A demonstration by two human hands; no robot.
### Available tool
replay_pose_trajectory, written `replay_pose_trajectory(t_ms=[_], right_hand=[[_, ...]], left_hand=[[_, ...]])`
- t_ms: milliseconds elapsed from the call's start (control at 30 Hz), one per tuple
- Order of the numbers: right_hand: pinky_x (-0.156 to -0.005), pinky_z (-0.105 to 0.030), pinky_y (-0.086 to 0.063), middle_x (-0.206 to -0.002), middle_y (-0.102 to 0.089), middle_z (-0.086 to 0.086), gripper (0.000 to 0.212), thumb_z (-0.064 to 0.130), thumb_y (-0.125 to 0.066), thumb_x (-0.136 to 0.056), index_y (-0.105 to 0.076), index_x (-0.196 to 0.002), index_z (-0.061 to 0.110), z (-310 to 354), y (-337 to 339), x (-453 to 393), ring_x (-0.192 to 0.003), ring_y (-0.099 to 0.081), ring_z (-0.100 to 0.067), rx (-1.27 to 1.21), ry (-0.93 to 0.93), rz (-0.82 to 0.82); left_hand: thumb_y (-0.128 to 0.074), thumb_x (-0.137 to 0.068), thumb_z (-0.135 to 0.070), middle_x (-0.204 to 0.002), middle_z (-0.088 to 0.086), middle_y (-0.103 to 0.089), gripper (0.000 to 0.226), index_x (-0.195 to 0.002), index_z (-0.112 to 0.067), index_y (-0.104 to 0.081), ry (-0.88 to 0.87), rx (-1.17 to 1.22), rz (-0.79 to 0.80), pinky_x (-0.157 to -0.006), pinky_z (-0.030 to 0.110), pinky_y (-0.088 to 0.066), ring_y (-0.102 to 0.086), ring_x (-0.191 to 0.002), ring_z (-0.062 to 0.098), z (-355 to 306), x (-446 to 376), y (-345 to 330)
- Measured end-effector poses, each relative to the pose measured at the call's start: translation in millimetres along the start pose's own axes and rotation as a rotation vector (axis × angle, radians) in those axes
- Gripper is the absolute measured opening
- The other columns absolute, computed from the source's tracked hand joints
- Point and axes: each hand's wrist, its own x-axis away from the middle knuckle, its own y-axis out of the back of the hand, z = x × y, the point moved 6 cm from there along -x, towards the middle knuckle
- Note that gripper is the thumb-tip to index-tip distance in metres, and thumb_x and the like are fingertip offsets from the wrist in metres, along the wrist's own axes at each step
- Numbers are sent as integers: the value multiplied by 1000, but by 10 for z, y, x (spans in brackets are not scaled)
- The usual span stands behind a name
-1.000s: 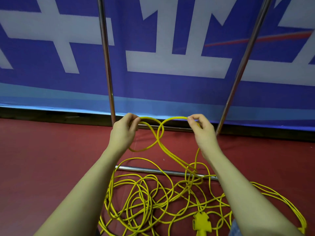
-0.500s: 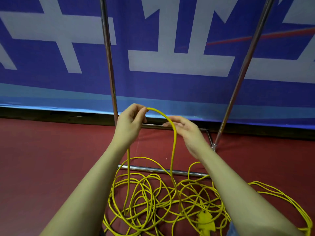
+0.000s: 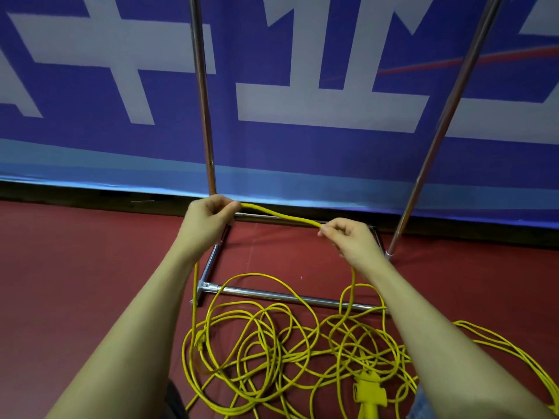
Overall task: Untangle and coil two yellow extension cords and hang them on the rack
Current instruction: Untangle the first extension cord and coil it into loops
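Left grip (image 3: 208, 216) and right grip (image 3: 348, 237) pinching yellow cord (image 3: 281, 217), socket (image 3: 369, 394) cut off

Count, head view. Hands: two, the left hand (image 3: 208, 220) and the right hand (image 3: 351, 240), both pinching one stretch of yellow cord (image 3: 281, 217). Yellow cords: one tangled heap (image 3: 266, 352) on the floor; number of separate cords in it cannot be told. Yellow socket block (image 3: 369, 391): one, near the bottom edge of the floor. Rack (image 3: 290, 297): one; two upright poles, four bars in its base. Banner (image 3: 302, 146): one, behind the rack.
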Motion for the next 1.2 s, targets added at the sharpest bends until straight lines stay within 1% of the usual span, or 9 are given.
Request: replay_pose_trajectory(t_ms=[133, 267, 400, 567, 733, 833, 1033, 1100, 1200], right_hand=[[-57, -20, -30, -69, -59, -24, 24, 12, -60, -91, -65, -68, 12, 111, -76, 5, -69, -47, -17, 92, 72, 51], [-61, -23, -33, -68, -60, -7, 24, 13, -61, -91, -64, -68, 14, 383, -290, 21, -67, -48, -13, 98, 172, 134], [-47, -19, -28, -49, -42, 2, 27, 19, -61, -92, -62, -66, 13, 375, -370, 25, -44, -34, -5, -6, 118, 181], [-44, -19, -26, -52, -38, 2, 27, 17, -53, -97, -62, -72, 12, 10, -231, 56, -44, -31, -6, -41, -10, 166], [-48, -11, -26, -42, -45, 16, 23, 13, -56, -95, -67, -75, 8, 10, -56, 85, -42, -38, 1, 79, 49, 72], [-50, -10, -29, -43, -48, 19, 23, 10, -58, -93, -67, -73, 5, 204, -88, 76, -44, -42, 3, 104, 108, 102], [-52, -14, -28, -50, -52, 13, 29, 16, -61, -92, -65, -64, 17, 538, -155, 83, -49, -39, -1, 115, 179, 209], [-51, -19, -26, -55, -50, 5, 27, 19, -63, -91, -65, -63, 17, 571, -191, 104, -51, -34, -4, 129, 199, 223], [-54, -17, -29, -58, -55, 3, 24, 18, -63, -90, -68, -67, 12, 613, -286, 156, -54, -41, -4, 129, 206, 265]], left_hand=[[-56, -97, -21, -66, -3, -65, 21, -79, -16, -67, 46, -103, 262, -61, 27, -45, -52, -58, 12, 47, 47, -137], [-59, -96, -23, -53, -12, -58, 24, -72, -19, -61, -56, -183, 541, -51, 15, -39, -46, -49, 2, -218, 247, -487], [-63, -93, -18, -54, -11, -48, 18, -78, -8, -66, -137, -98, 328, -50, 14, -32, -38, -48, 0, -308, 163, -362], [-61, -94, -14, -45, -18, -50, 13, -87, -7, -68, -36, 47, 78, -47, 8, -32, -42, -43, -3, -145, 83, 27], [-59, -96, -24, -64, 2, -57, 21, -80, -12, -66, 97, -132, 287, -45, 15, -39, -46, -45, 4, 121, 133, -72], [-58, -96, -31, -78, 7, -65, 19, -92, -12, -61, 124, -88, 359, -59, 27, -50, -59, -57, 12, 111, 178, -198], [-61, -93, -31, -128, -2, -49, 55, -141, -17, -39, -53, -71, 256, -98, 25, -42, -51, -117, 9, -133, 193, -248], [-58, -95, -30, -121, -7, -58, 38, -131, -17, -54, -139, -117, 315, -97, 14, -39, -54, -113, 0, -249, 235, -289], [-54, -98, -24, -86, -14, -64, 13, -95, -22, -67, -211, -170, 478, -73, 9, -39, -55, -76, -10, -381, 375, -487]])
